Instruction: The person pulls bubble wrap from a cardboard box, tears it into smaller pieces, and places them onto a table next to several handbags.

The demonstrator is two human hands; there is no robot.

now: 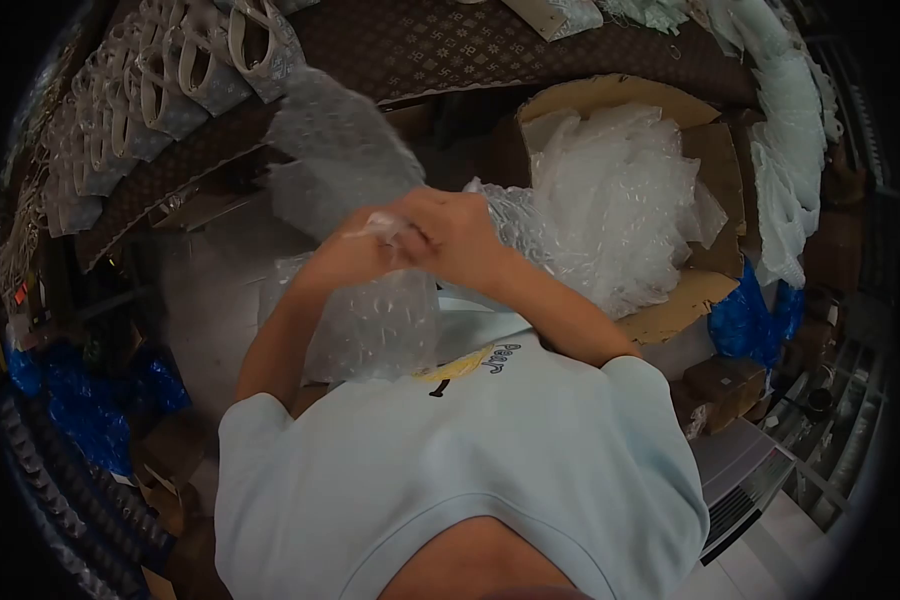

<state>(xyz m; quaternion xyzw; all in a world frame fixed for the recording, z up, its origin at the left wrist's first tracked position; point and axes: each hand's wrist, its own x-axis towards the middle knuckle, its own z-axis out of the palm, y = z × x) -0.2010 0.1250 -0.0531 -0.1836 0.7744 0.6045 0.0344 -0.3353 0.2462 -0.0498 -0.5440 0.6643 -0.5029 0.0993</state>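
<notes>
My left hand (355, 250) and my right hand (462, 235) meet in front of my chest, fingers curled and pressed together. Both are closed on crinkled clear plastic, part of which shows over the left fingers. One clear plastic sheet (340, 135) with pale marks fans out beyond the left hand, slightly blurred. Below the hands, another piece of clear plastic (375, 325) hangs against my shirt. The exact grip of the fingertips is hidden. Just right of my right hand lies more shiny plastic (515, 215).
An open cardboard box (705, 290) holds a thick pile of clear plastic pieces (615, 200). A brown patterned cloth (440, 50) covers the surface ahead. Grey looped pieces (185, 85) line the left, pale ones (785, 170) the right. Blue plastic bags (750, 320) sit low on both sides.
</notes>
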